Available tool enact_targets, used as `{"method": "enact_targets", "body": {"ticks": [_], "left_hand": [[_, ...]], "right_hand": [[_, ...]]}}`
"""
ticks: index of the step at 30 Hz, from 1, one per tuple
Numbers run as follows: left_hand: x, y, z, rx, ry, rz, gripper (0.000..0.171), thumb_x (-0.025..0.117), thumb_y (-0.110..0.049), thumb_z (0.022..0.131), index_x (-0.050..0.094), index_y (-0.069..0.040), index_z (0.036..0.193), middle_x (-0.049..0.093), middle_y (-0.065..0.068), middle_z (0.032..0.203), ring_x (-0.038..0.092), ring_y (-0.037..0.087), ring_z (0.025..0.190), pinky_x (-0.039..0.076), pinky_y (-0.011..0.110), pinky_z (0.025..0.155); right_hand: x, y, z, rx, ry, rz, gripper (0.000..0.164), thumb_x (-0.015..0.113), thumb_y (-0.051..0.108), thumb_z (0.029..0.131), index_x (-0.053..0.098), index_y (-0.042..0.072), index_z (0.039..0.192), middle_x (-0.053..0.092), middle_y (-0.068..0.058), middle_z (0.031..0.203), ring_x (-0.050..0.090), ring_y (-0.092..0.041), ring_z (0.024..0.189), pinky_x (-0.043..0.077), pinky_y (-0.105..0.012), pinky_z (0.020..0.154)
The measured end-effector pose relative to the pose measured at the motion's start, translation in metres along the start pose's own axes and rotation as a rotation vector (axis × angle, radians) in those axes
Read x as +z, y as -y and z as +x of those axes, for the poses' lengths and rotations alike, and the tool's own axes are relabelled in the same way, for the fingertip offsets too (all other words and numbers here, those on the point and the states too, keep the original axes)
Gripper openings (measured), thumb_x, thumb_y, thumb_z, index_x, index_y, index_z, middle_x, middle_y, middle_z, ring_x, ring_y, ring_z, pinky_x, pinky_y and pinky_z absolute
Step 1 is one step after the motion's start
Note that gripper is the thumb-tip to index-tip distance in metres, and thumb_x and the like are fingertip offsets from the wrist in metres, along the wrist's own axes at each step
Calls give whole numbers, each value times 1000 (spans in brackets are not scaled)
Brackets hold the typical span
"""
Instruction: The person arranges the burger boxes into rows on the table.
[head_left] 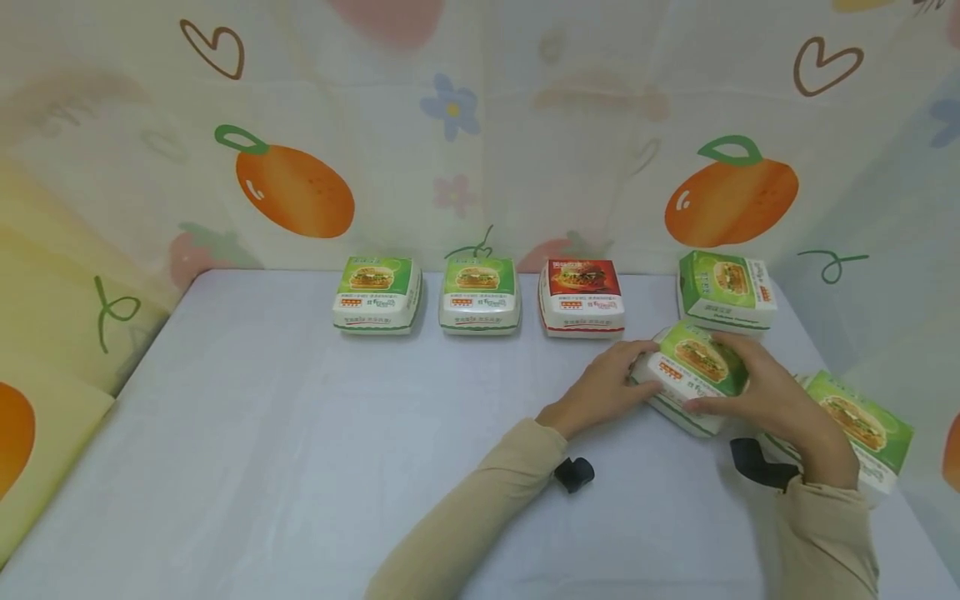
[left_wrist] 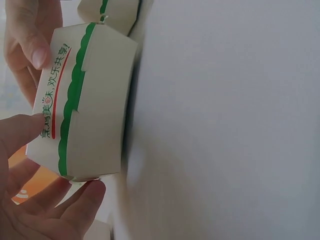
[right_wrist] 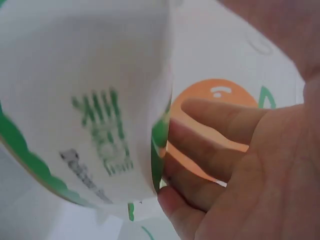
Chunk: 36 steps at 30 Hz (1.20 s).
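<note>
A green-and-white burger box (head_left: 693, 375) sits at a slant between both hands on the right part of the table. My left hand (head_left: 603, 387) grips its left side, the thumb on the front wall and the other fingers (left_wrist: 87, 202) round the side. From the right, my right hand (head_left: 772, 400) holds the same box, thumb on the front and fingers over the far right edge. In the right wrist view the box's printed wall (right_wrist: 95, 100) fills the left half, with fingertips right at its edge. Just behind it lies another green box (head_left: 727, 287), turned slightly.
Along the back edge stand two green burger boxes (head_left: 378, 292) (head_left: 480, 292) and a red one (head_left: 581, 296). One more green box (head_left: 862, 425) lies at the right edge, partly hidden by my right wrist. A printed cloth (head_left: 525, 150) hangs behind the table (head_left: 300, 458).
</note>
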<state>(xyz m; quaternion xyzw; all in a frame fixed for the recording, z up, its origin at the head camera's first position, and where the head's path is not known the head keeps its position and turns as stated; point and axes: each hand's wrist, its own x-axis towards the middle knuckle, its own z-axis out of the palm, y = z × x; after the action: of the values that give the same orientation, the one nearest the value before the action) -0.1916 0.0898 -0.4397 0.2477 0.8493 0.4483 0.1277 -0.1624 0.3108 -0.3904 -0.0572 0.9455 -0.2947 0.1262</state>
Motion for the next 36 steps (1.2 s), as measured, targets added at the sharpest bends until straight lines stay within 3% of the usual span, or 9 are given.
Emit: {"method": "enact_targets", "body": {"ticks": [4,11,23,36], "left_hand": [[-5,3,-5,3,5,10,52,64,-31,97,47,-19,145,56,-2,131,50,4,105,46,16,90],[-7,4,-8,20,8,39,51,64,-29,98,49,-17,144,58,1,129,53,6,105,46,14,87],[-18,9,-23,26,49,34,57,65,-31,96,45,-17,148,49,2,148,54,9,118,46,16,98],[-33,18,-47,15,82,21,60,69,-30,94,45,-16,148,52,2,144,53,10,116,47,18,99]], "right_hand": [[2,1,1,-22,3,-27,110,86,41,73,25,-7,151,21,-36,153,26,-52,134,29,-73,105],[4,1,2,-10,-4,-87,111,85,43,74,25,-10,150,18,-39,150,26,-54,131,29,-75,103],[10,13,0,-17,52,-44,111,87,42,72,26,-7,151,20,-37,149,33,-48,125,33,-71,102],[22,32,-2,-88,90,-15,110,89,41,70,30,-7,148,27,-32,146,38,-41,121,39,-62,101]]}}
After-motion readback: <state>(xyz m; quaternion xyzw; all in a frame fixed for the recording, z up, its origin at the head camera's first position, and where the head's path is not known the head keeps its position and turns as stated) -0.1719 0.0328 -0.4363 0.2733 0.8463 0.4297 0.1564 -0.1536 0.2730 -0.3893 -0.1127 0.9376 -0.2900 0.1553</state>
